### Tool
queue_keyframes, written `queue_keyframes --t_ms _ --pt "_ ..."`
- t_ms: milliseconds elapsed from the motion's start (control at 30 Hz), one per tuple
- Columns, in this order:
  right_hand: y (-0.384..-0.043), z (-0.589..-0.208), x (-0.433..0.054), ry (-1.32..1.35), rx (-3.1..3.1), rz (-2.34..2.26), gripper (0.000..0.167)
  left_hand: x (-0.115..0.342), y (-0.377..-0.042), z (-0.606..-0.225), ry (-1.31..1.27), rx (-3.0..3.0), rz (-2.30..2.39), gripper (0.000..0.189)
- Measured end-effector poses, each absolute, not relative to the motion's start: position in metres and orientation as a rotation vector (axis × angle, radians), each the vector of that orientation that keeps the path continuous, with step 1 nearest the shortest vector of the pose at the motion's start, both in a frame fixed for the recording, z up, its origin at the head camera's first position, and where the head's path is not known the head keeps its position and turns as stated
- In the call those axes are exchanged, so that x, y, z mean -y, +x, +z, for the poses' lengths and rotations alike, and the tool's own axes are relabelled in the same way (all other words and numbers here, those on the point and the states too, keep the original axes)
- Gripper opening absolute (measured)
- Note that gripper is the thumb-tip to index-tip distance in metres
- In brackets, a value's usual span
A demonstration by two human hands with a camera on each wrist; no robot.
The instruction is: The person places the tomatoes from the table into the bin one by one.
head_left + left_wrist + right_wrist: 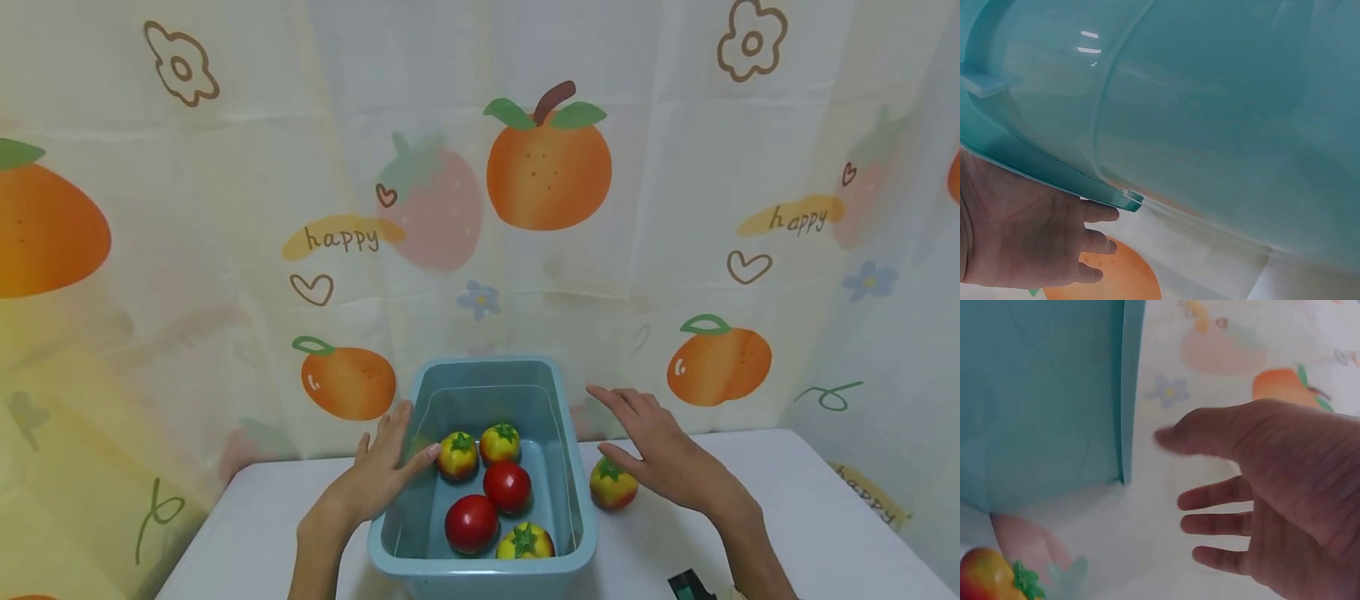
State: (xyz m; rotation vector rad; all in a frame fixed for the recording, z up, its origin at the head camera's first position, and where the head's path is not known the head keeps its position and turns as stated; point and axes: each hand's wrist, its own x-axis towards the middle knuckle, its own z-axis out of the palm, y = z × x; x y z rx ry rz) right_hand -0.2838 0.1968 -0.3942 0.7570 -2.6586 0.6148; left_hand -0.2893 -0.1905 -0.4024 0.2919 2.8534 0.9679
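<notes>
A blue-green plastic bin [480, 567] stands on the table. Inside are several yellow-and-red fruits [457, 456] with green leafy tops, plus two glossy red round fruits [472, 524]. My left hand [372, 479] lies along the bin's left rim, fingers extended and thumb reaching over the edge. In the left wrist view its palm [1022, 231] is right beside the bin wall [1210, 125]. To the right of the bin, my right hand [667, 454] hovers with fingers straight and thumb apart, holding nothing. It partly overlaps another yellow-and-red fruit [612, 486] lying outside the bin.
The white tabletop [258, 525] extends on both sides of the bin. Behind it hangs a pale curtain [480, 308] printed with fruit and flowers. A small black-and-green object [688, 585] shows at the bottom edge near the right wrist.
</notes>
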Motion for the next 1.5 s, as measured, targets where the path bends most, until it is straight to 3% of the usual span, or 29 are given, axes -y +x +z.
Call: queue_keyframes --t_ms 1233,1500 --pt "-0.322 -0.448 -0.214 0.702 3.191 0.793 0.093 0.192 -0.291 -0.405 0.304 -2.842 0.987 0.096" --pt "-0.325 -0.452 -0.211 0.673 3.245 0.751 0.087 0.191 -0.291 -0.404 0.309 -2.846 0.987 0.097"
